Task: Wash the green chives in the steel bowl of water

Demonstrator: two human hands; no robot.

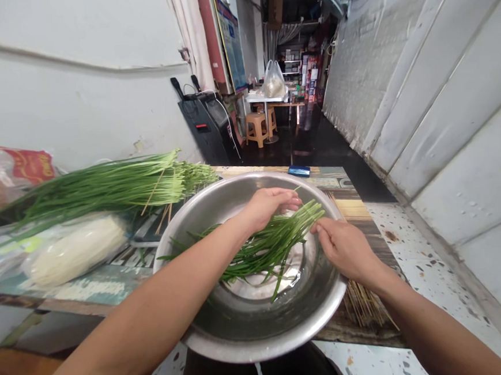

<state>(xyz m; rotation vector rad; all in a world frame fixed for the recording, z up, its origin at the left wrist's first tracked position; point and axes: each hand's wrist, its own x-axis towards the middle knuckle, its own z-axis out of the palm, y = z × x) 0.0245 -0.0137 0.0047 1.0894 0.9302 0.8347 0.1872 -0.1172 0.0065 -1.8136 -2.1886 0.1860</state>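
Observation:
Over the wide metal basin, my left hand has its fingers closed in a pinch, with one thin garlic chive stem poking up at the fingertips. Below it, a loose bunch of green garlic chives lies in the basin, pale cut ends toward the upper right. My right hand is at the basin's right rim, thumb and fingers pressed together beside those cut ends. Whatever its fingertips hold is too small to make out. A little water glints in the bottom of the basin.
Thin wooden skewers lie on the table right of the basin. At left are a large pile of chives, a pale bagged bundle and a red-labelled bag. A blue box sits behind the basin.

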